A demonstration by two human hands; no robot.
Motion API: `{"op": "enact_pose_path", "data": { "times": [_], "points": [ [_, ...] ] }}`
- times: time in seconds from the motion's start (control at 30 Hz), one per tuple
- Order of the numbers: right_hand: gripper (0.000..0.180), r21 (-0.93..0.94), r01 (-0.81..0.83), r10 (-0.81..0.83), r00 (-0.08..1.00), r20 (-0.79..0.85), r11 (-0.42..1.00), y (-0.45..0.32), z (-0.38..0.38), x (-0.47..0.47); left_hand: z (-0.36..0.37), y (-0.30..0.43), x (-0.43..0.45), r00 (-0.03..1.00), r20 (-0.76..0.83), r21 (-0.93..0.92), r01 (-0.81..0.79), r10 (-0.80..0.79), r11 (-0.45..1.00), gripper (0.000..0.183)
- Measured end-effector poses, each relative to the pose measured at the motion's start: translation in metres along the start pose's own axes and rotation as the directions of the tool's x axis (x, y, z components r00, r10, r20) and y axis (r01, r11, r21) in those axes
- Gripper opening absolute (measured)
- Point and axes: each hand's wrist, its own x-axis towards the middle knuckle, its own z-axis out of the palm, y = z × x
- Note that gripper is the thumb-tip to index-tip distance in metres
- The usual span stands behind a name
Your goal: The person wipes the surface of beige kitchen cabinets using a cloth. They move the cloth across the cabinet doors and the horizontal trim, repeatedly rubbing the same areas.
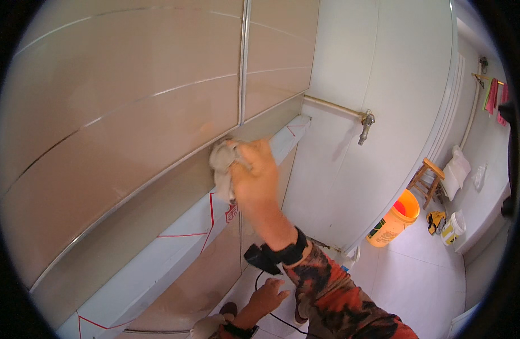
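Note:
My right hand point(258, 169) grips a bunched greyish cloth point(222, 159) against the grey strip point(171, 199) just under the lower edge of the glossy beige wall panel point(158, 106). A dark strap with a black device point(264, 258) is on the right wrist. Lower down, my left hand point(268, 294) hangs over the floor with its fingers apart and nothing in it. Between the strip and the lower panels runs a ledge in pale film with red markings point(179, 237).
A metal tap point(366, 123) on a pipe point(332, 105) sticks out from the white wall. On the tiled floor point(412, 271) at right stand an orange bucket point(391, 220), a wooden stool point(433, 169) and a smaller white bucket point(452, 229). A black cable point(281, 320) passes below my left hand.

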Motion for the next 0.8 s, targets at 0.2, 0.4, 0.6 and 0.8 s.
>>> {"op": "enact_pose_path", "data": {
  "times": [0.2,0.4,0.6,0.8],
  "points": [
    [0.034,-0.002,0.169,-0.168,0.982,0.091,0.986,-0.017,0.004,-0.018,-0.005,0.005,0.001,0.999,0.045,0.009,-0.016,0.016,1.0,0.06],
    [0.036,-0.064,0.014,-0.021,0.994,-0.106,0.998,0.026,-0.005,0.018,-0.009,0.011,-0.005,0.998,-0.061,-0.03,-0.013,0.012,0.999,0.057],
    [0.034,-0.076,-0.032,0.021,0.99,-0.143,0.997,0.017,0.004,0.016,-0.007,0.0,-0.009,0.993,-0.108,-0.042,-0.041,0.036,0.998,0.057],
    [0.038,-0.036,0.122,-0.122,0.993,-0.006,0.992,-0.026,0.013,-0.011,0.001,-0.01,-0.006,0.998,-0.055,0.025,-0.04,0.041,0.999,0.051]
  ]
}}
